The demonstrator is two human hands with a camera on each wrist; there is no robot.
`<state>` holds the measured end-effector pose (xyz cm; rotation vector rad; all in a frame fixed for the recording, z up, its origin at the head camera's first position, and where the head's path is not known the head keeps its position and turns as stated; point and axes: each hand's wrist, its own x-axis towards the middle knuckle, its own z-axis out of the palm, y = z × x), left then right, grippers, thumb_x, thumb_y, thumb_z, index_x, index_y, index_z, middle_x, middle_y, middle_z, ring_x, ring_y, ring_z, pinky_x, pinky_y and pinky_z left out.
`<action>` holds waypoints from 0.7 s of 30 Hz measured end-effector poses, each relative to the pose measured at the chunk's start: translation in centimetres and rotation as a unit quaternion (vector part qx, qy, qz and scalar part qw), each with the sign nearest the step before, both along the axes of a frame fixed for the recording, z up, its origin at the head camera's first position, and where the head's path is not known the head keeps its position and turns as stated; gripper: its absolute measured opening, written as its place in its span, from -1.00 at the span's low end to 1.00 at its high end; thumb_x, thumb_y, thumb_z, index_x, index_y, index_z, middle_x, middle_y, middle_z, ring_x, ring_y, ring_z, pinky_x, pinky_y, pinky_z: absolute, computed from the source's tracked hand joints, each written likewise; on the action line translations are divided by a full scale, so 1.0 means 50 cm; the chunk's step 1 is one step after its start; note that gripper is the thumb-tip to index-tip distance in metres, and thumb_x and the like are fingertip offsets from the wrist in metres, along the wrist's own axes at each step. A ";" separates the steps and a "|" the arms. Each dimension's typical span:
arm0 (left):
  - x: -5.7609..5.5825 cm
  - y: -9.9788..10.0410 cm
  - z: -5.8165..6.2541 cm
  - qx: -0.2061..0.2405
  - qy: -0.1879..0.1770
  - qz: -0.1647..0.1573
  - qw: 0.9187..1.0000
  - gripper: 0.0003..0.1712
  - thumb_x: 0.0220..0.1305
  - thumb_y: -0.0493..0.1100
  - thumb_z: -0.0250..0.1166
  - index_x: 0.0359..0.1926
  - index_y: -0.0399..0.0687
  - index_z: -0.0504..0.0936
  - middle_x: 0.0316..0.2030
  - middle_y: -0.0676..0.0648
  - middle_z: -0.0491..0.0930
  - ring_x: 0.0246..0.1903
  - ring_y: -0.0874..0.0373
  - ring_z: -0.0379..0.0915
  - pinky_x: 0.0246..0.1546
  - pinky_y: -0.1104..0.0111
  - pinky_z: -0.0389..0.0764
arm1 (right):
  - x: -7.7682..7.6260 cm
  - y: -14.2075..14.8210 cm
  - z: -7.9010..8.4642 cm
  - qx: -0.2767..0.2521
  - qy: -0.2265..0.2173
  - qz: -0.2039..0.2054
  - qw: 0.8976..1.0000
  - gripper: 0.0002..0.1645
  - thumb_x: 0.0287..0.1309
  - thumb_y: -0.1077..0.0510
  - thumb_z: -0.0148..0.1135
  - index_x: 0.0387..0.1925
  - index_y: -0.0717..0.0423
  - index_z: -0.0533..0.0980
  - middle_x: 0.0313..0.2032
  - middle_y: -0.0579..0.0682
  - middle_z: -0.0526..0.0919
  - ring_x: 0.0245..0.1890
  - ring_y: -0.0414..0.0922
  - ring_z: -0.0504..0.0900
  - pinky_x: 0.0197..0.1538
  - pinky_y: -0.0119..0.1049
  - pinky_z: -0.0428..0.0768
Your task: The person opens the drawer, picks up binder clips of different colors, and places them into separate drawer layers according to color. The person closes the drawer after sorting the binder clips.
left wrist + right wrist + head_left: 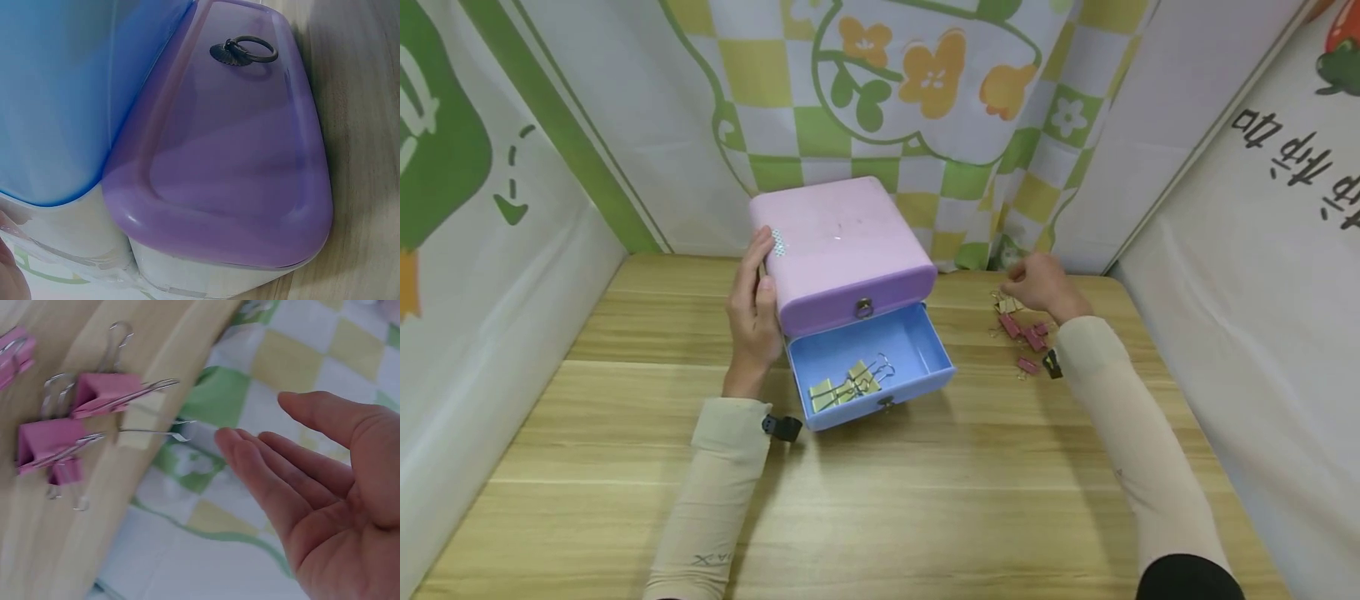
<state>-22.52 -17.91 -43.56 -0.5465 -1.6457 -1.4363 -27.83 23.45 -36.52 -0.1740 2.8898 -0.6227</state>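
My left hand [752, 321] rests along the left side of a pink and purple drawer box [850, 225], fingers extended. Below its purple top front a blue drawer [910, 342] is pulled out, holding several yellow binder clips [865, 377]. In the left wrist view a lower purple drawer [231, 156] with a ring pull [255, 50] sits beneath the blue one. Over at the right, my right hand [1048, 287] hovers by a yellow binder clip [134, 439], thumb and fingers apart with nothing between them. Pink binder clips [50, 440] lie beside that clip.
The wooden table [925, 508] extends in front of the box. A checked, flower-printed curtain [925, 150] hangs behind it, close to the right hand. White printed side walls [1262, 317] flank the table on both sides.
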 end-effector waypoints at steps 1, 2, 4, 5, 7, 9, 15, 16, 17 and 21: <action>0.000 0.000 0.000 0.000 0.000 0.000 1.000 -0.38 0.37 -0.19 -0.06 0.36 -0.38 0.52 0.46 -0.32 0.47 0.57 -0.20 0.25 0.69 0.08 0.23 | -0.004 0.004 -0.006 0.001 0.003 -0.003 1.000 -0.42 0.45 0.06 0.23 0.27 0.44 0.54 0.29 0.45 0.57 0.28 0.37 0.58 0.35 0.25 0.63; 0.000 0.000 0.001 0.000 0.001 0.000 1.000 -0.38 0.37 -0.19 -0.06 0.36 -0.39 0.52 0.45 -0.32 0.47 0.57 -0.20 0.25 0.69 0.07 0.24 | -0.009 0.007 -0.011 0.000 0.007 -0.007 1.000 -0.42 0.44 0.07 0.23 0.27 0.44 0.54 0.28 0.45 0.58 0.27 0.36 0.59 0.34 0.24 0.64; 0.001 0.000 0.001 0.001 0.002 0.000 1.000 -0.38 0.37 -0.19 -0.06 0.36 -0.39 0.52 0.45 -0.32 0.47 0.57 -0.21 0.25 0.69 0.07 0.24 | -0.020 0.015 -0.022 0.001 0.016 -0.010 1.000 -0.42 0.44 0.08 0.23 0.27 0.46 0.53 0.26 0.46 0.60 0.25 0.36 0.61 0.32 0.23 0.66; 0.001 0.000 0.000 0.000 0.002 0.002 1.000 -0.38 0.38 -0.19 -0.06 0.36 -0.38 0.52 0.45 -0.31 0.47 0.57 -0.20 0.26 0.69 0.07 0.24 | -0.025 0.018 -0.027 0.003 0.019 -0.012 1.000 -0.42 0.44 0.09 0.22 0.28 0.47 0.53 0.24 0.47 0.60 0.23 0.35 0.62 0.31 0.23 0.66; 0.002 0.000 0.000 -0.001 0.002 0.003 1.000 -0.38 0.38 -0.19 -0.05 0.36 -0.38 0.52 0.45 -0.31 0.48 0.57 -0.20 0.26 0.69 0.07 0.24 | -0.035 0.023 -0.036 0.009 0.025 -0.010 1.000 -0.42 0.44 0.11 0.22 0.28 0.50 0.52 0.22 0.48 0.61 0.21 0.36 0.63 0.29 0.23 0.68; 0.003 -0.002 0.000 -0.002 0.002 0.004 1.000 -0.38 0.37 -0.19 -0.05 0.35 -0.38 0.53 0.45 -0.32 0.47 0.57 -0.20 0.25 0.69 0.08 0.23 | -0.047 0.025 -0.046 0.017 0.031 -0.005 0.999 -0.43 0.43 0.14 0.22 0.27 0.52 0.51 0.20 0.50 0.61 0.19 0.36 0.64 0.27 0.23 0.68; 0.005 -0.004 0.004 -0.004 0.003 0.004 1.000 -0.38 0.37 -0.18 -0.05 0.36 -0.36 0.53 0.46 -0.29 0.47 0.57 -0.19 0.25 0.69 0.06 0.23 | -0.073 0.033 -0.075 0.047 0.034 0.006 0.998 -0.50 0.44 0.15 0.25 0.16 0.54 0.55 0.13 0.51 0.62 0.10 0.35 0.64 0.20 0.23 0.69; 0.005 -0.005 0.004 -0.004 0.003 0.004 1.000 -0.38 0.37 -0.18 -0.05 0.36 -0.36 0.53 0.46 -0.28 0.47 0.57 -0.18 0.25 0.69 0.06 0.23 | -0.075 0.034 -0.079 0.052 0.035 0.009 0.998 -0.52 0.44 0.15 0.25 0.12 0.54 0.56 0.10 0.51 0.64 0.06 0.34 0.65 0.17 0.22 0.69; 0.005 -0.005 0.004 -0.004 0.003 0.004 1.000 -0.38 0.37 -0.18 -0.05 0.36 -0.35 0.53 0.46 -0.28 0.47 0.57 -0.18 0.26 0.69 0.06 0.23 | -0.077 0.034 -0.085 0.057 0.034 0.011 0.998 -0.56 0.44 0.15 0.25 0.06 0.53 0.58 0.05 0.49 0.66 0.00 0.31 0.66 0.11 0.20 0.70; 0.007 -0.003 0.004 -0.008 0.002 0.003 1.000 -0.37 0.38 -0.18 -0.05 0.37 -0.36 0.53 0.47 -0.28 0.47 0.57 -0.18 0.26 0.69 0.06 0.23 | -0.084 0.035 -0.105 0.070 0.042 0.010 0.997 -0.70 0.42 0.16 0.28 -0.19 0.42 0.60 -0.21 0.34 0.70 -0.24 0.16 0.65 -0.10 0.09 0.70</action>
